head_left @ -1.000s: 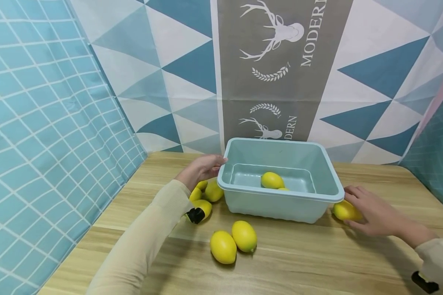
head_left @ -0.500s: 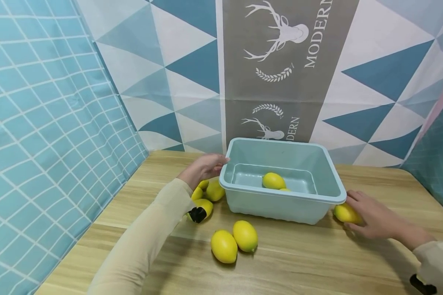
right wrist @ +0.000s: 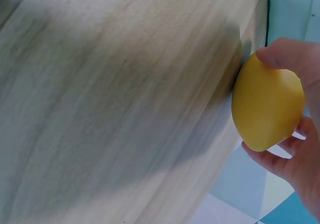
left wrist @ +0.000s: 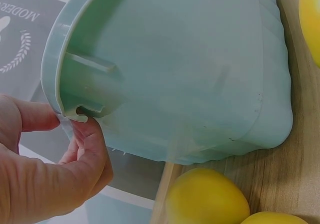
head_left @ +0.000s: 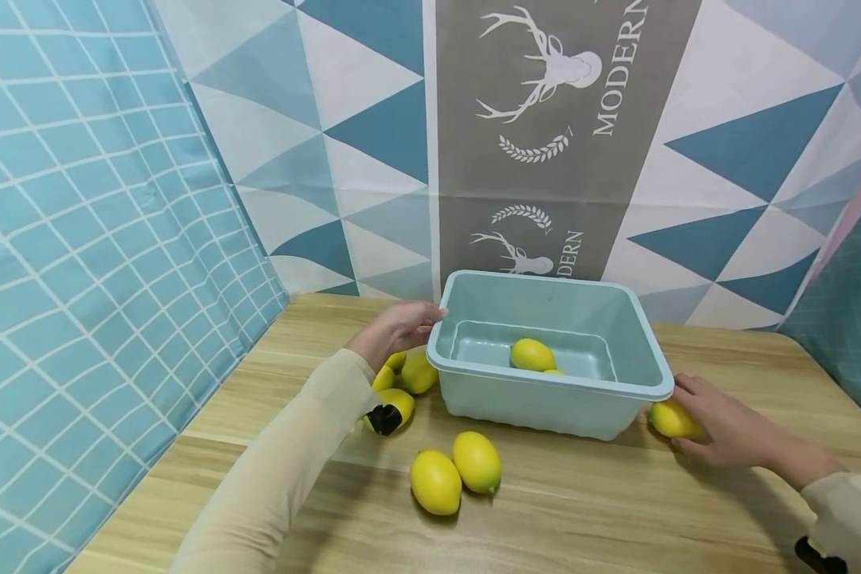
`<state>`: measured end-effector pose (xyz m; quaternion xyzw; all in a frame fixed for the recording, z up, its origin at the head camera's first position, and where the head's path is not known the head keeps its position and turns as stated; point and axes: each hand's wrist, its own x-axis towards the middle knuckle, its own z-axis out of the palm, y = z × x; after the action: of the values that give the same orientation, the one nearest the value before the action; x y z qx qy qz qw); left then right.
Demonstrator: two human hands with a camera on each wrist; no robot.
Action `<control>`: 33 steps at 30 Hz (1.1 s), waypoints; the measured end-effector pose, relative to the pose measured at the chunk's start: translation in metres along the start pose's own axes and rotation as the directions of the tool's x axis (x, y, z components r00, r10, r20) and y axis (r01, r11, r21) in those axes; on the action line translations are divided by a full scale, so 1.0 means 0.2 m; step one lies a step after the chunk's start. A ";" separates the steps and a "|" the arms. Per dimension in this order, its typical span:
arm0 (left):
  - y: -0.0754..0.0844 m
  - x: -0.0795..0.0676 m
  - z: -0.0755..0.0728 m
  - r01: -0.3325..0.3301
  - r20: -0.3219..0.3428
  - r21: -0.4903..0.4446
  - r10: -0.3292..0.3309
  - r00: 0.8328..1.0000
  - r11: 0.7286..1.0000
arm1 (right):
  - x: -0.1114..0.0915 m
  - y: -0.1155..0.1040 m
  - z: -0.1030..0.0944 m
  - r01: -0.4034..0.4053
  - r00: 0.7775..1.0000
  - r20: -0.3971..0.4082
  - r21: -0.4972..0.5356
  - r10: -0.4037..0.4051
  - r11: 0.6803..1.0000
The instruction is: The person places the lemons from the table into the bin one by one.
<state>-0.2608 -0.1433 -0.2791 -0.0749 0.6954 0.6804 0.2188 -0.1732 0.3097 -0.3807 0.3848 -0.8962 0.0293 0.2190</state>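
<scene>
Gripping right hand [head_left: 721,422]: clamping its fingers on the held lemon [right wrist: 265,102] — the thumb is pressing one side while the fingertips are curling round the other.
Lemon's place: sitting just beside the right end of the bin [head_left: 531,410], low at the wooden table [head_left: 560,526]; whether it is touching the wood, I cannot tell.
Left hand [left wrist: 47,176]: pinching the rim at the bin's left end between thumb and fingers, seemingly steadying it.
Step in hand: probably securing this one lemon while the left hand is bracing the bin.
Next move: likely calling for a firm closed grip and a lift that is clearing the overhanging rim without knocking it.
Lemon's long axis: running roughly left to right in the head view, the right end slanting a little toward the person; the greenish end is pointing at the bin — the hand is covering part of the other.
Bin's contents: one inside lemon [head_left: 533,355] is lying in plain sight, a second lemon [head_left: 554,372] barely showing above the front rim.
Front pair: two near lemons [head_left: 435,481] are lying side by side, touching.
Left side: more yellow fruits [head_left: 418,373] are lying beside the bin, partly hidden by the left arm.
</scene>
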 end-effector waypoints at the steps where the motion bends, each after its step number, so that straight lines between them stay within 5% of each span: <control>1: 0.00 0.00 0.00 0.000 0.002 0.001 0.000 1.000 1.000 | 0.00 0.00 0.00 0.001 1.000 0.000 -0.001 -0.001 1.000; 33: 0.00 0.00 0.00 0.007 0.005 0.041 -0.007 1.000 0.999 | 0.02 0.02 -0.08 0.010 0.996 0.094 0.002 -0.010 1.000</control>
<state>-0.2602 -0.1438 -0.2787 -0.0709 0.7083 0.6655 0.2245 -0.1716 0.3133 -0.3636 0.3903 -0.9036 0.0108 0.1763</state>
